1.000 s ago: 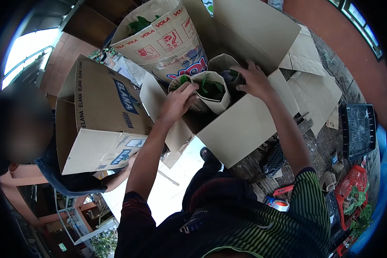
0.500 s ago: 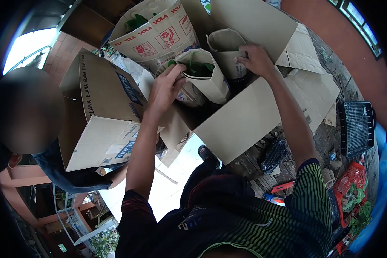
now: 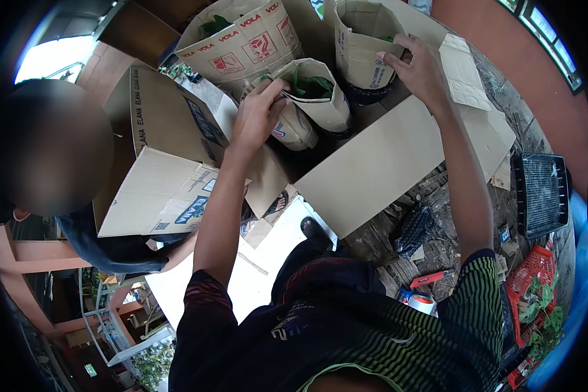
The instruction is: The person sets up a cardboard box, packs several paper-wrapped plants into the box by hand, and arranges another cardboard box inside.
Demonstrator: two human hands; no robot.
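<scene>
My left hand (image 3: 260, 112) pinches the rims of two cardboard tubes side by side: a wrapped one (image 3: 295, 129) and a paler one (image 3: 326, 108) with green leaves inside. My right hand (image 3: 418, 72) grips the rim of a wider cardboard tube (image 3: 359, 59), which has a dark base and some green inside. All these tubes stand in or over an open cardboard box (image 3: 372, 166), the right one raised higher. Behind my left hand rises a large cardboard cylinder (image 3: 242, 49) printed VOLA, with leaves in its top.
At the left a person (image 3: 111, 245) holds an open ELANA box (image 3: 170, 130). Flattened cardboard (image 3: 487, 130), a black tray (image 3: 541, 196), a red basket (image 3: 529, 281), a red-handled tool (image 3: 431, 278) and a tape roll (image 3: 421, 304) lie at the right.
The tubes have risen out of the box, the right one furthest, along with both my hands. The other person's head and the ELANA box have shifted slightly to the right.
</scene>
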